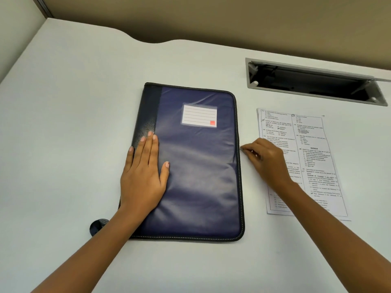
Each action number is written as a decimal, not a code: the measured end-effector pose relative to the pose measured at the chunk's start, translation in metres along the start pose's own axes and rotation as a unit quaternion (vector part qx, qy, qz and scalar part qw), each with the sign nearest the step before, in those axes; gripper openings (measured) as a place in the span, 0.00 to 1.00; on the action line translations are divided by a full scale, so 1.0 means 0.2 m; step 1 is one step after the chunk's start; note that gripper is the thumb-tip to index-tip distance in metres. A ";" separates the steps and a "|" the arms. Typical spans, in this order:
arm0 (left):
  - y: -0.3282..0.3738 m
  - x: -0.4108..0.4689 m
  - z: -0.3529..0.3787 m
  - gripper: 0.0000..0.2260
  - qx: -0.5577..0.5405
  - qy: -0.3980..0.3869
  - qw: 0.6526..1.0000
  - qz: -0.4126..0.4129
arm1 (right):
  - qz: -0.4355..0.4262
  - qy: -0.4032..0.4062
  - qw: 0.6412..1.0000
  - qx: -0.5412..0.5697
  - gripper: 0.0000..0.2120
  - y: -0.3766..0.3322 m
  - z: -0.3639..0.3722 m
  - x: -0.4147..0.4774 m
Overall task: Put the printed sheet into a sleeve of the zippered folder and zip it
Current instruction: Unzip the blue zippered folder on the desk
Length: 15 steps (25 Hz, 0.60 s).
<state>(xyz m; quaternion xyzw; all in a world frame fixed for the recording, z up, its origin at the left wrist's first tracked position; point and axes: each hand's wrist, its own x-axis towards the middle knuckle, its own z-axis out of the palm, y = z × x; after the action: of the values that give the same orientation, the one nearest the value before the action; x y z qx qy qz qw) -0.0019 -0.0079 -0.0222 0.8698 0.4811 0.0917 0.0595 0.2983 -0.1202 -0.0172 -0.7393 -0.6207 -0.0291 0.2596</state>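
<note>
L hand (143, 176) flat on closed folder (196, 166) | R hand (266, 159) fingers bunched at its R zip edge, grip can't tell | sheet (313, 144) just R of folder, long axis front-back, R hand nearer

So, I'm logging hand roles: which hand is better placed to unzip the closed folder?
Right. The right hand is at the folder, fingertips pinching at its zippered right edge. The left hand lies flat on the cover near the spine, probably steadying it.

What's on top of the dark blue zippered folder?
The left hand lies flat on the dark blue zippered folder, below its white lined label card. The inside is hidden.
</note>
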 end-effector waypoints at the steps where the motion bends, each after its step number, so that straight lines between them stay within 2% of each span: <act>1: 0.00 0.00 0.00 0.28 0.000 0.002 1.000 0.001 | 0.006 0.000 1.000 0.001 0.03 -0.03 -0.01 -0.06; 15: -0.01 -0.01 0.01 0.29 -0.017 0.015 1.000 0.005 | 0.085 -0.027 0.996 0.022 0.05 -0.38 -0.16 -0.65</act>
<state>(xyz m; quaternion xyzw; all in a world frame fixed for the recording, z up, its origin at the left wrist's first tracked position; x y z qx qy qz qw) -0.0034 -0.0083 -0.0253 0.8694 0.4763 0.1131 0.0668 0.2074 -0.2431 -0.0102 -0.7839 -0.5631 0.0264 0.2602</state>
